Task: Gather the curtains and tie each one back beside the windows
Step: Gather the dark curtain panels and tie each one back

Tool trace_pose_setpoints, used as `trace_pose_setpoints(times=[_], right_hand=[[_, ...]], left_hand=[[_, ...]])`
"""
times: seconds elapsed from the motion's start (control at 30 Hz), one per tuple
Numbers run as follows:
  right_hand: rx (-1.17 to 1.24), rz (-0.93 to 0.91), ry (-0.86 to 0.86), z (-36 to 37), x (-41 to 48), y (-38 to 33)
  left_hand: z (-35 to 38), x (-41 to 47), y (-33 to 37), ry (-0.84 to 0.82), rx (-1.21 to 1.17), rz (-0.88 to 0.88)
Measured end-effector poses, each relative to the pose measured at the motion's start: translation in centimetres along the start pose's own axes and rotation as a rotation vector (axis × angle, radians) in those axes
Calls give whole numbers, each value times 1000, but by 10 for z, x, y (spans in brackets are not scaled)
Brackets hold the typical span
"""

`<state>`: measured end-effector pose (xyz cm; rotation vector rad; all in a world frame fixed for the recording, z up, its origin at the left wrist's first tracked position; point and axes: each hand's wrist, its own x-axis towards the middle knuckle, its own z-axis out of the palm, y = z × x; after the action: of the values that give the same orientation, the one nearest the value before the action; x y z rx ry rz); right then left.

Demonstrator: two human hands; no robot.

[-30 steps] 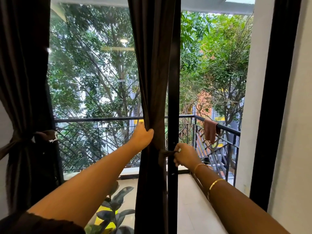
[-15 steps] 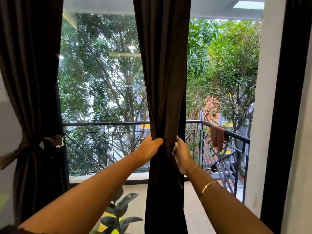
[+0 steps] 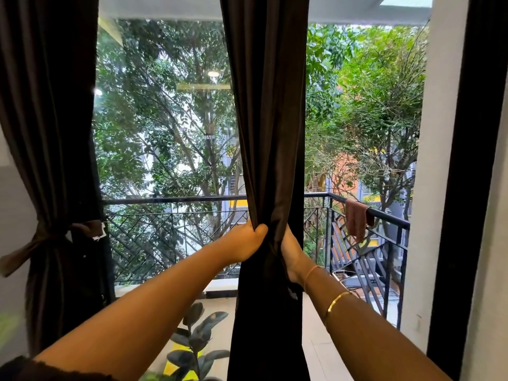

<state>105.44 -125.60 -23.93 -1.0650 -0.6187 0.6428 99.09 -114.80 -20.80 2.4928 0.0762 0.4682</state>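
I see a home: dark curtain (image 3: 269,133) at centre, balcony railing (image 3: 170,199) across mid-frame, a cloth (image 3: 356,221) draped over it at right, houseplant (image 3: 198,334) at bottom centre.

Left hand (image 3: 243,243), right hand (image 3: 291,251) grip middle curtain (image 3: 268,119).

I see a pale floor (image 3: 321,358) low in my view. A plant (image 3: 192,334) with broad dark green leaves stands on it, with something yellow beneath the leaves. A black railing (image 3: 176,200) rises at the floor's far edge, and a brown cloth (image 3: 356,221) is draped over its top bar.
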Motion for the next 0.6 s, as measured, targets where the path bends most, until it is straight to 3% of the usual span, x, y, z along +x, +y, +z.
trace_pose_setpoints(times=[0.23,0.37,0.6], right_hand=[[-27,-37,13,-5,-6,-1],[-119,-68,19,-9,-9,4],[-275,-148,-11,-14,-26,11]], left_hand=[[-5,-1,0,17,121,24],[-1,-3,-11,51,-78,33],[13,-9,-29,265,-328,9]])
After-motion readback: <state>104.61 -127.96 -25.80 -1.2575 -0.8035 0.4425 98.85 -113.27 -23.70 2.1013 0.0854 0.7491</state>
